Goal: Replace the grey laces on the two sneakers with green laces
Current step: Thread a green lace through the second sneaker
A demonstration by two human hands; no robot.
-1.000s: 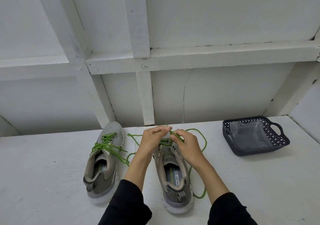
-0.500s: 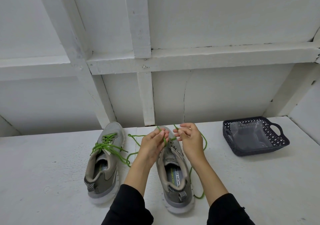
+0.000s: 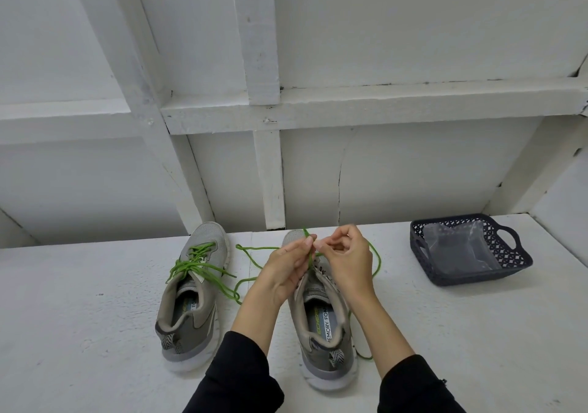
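Two grey sneakers stand side by side on the white table, toes pointing away from me. The left sneaker (image 3: 191, 298) carries a green lace (image 3: 194, 264) threaded through its eyelets, ends lying loose. Over the right sneaker (image 3: 324, 333) my left hand (image 3: 286, 272) pinches a strand of a second green lace (image 3: 375, 260), holding it up above the toe. My right hand (image 3: 345, 260) is right beside it, fingers curled, pinching the same lace. Loose loops of that lace trail on the table to both sides of the shoe.
A dark blue plastic basket (image 3: 515, 260) with a clear plastic bag inside sits at the right of the table. A white framed wall rises just behind the sneakers. The table top (image 3: 79, 333) is white.
Both hands have risen a little from the right sneaker's eyelets and drawn the green lace upward. The left sneaker and the basket have not moved.
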